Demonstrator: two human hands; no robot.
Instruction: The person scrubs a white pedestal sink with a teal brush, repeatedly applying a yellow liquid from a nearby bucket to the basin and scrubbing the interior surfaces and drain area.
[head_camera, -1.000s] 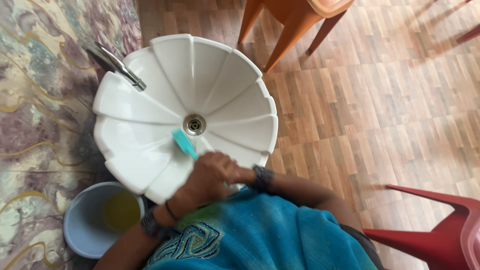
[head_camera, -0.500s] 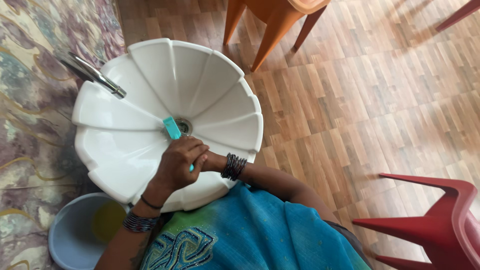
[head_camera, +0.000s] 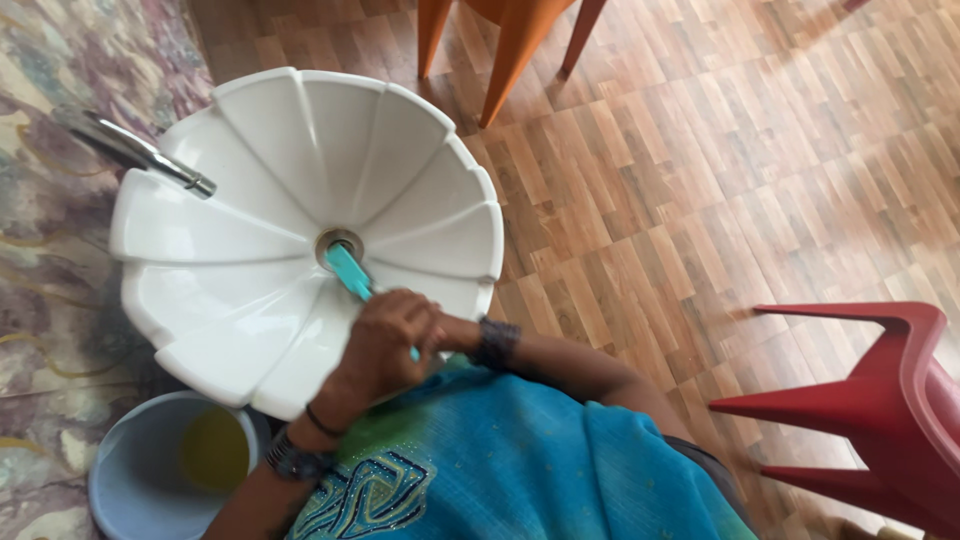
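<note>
Teal brush (head_camera: 347, 271) lies inside the white petal-shaped sink (head_camera: 250, 180), its head touching the drain (head_camera: 338, 243) at the sink's middle. Both hands are clasped together on the brush handle at the sink's near rim: the left hand (head_camera: 385, 350) wraps over it, the right hand (head_camera: 440, 330) presses in beside. A metal tap (head_camera: 140, 152) reaches over the sink's far-left edge. A pale blue bucket (head_camera: 130, 480) holding yellow liquid sits below the sink.
</note>
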